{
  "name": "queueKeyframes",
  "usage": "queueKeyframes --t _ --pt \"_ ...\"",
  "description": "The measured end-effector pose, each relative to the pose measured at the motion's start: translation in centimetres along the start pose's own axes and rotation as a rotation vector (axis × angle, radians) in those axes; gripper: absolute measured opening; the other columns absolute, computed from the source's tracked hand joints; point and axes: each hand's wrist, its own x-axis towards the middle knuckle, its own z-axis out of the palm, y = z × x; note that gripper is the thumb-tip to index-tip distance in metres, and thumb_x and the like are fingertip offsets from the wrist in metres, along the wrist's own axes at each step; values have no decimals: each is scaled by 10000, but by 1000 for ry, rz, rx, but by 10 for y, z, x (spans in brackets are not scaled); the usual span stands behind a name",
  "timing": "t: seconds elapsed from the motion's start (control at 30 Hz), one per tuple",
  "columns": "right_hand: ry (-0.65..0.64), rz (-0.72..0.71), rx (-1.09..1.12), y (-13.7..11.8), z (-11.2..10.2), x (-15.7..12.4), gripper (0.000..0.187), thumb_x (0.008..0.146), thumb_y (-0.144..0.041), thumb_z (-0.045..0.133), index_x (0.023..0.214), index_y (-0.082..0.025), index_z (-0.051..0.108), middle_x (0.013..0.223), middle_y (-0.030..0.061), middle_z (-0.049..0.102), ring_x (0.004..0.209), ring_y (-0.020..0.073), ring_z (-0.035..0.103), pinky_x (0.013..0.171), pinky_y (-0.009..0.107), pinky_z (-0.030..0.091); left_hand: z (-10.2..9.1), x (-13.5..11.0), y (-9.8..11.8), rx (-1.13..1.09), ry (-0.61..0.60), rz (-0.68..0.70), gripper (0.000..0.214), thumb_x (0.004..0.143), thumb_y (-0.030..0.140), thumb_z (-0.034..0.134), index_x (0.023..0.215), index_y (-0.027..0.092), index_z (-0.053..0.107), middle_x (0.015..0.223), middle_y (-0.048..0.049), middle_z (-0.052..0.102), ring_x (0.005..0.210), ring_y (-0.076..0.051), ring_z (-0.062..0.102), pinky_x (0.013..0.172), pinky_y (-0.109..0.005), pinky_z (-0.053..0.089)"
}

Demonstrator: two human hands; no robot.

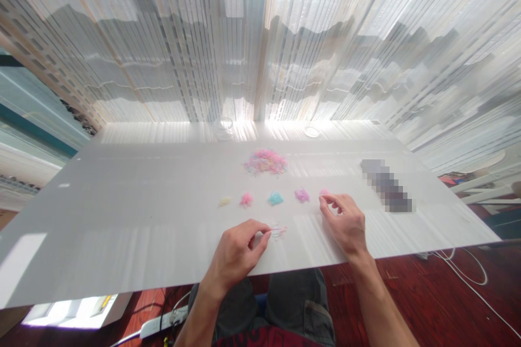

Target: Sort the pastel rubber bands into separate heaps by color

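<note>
Below both hands [238, 252], the red shirt [280, 338] bears cropped, unreadable lettering [246, 339].

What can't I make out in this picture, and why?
All in the head view:
Pale pink pile: partly hidden by the right hand.
Left hand: whether it grips anything; the pieces at its fingers are too small.
Mixed heap: its single pieces, too small and blurred.
Pixelated object: what it is, masked by coarse blocks.
Right forearm: cut off by the bottom edge.

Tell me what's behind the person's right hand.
Just beyond the right hand, part of a small pinkish pile shows on the white table. What the hand covers beyond that cannot be seen.
</note>
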Motion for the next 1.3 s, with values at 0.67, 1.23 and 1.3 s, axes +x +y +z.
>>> queueKeyframes --t 0.67,1.23,1.3 --pt "-77 122 176 -29 -1 -9 183 961 -317 592 959 -208 739 821 37 692 666 174 573 639 317 504 2 1 -2 43 36 32 128 1003 252 568 987 214 689 899 -18 732 692 -134 629 687 -247 514" --pt "-477 -200 279 -54 14 -28 56 962 -189 660 954 -218 708 881 40 676 847 218 605 792 371 486 10 6 -5 330 65 87 91 942 222 678 1002 244 743 943 -26 678 830 -193 647 750 -338 476" --pt "-478 -205 293 -53 14 -29 60 966 -177 655 961 -214 701 880 40 676 845 216 603 787 366 480 11 7 -4 338 64 72 79 939 215 682 978 245 744 932 -20 685 816 -189 648 738 -336 471"
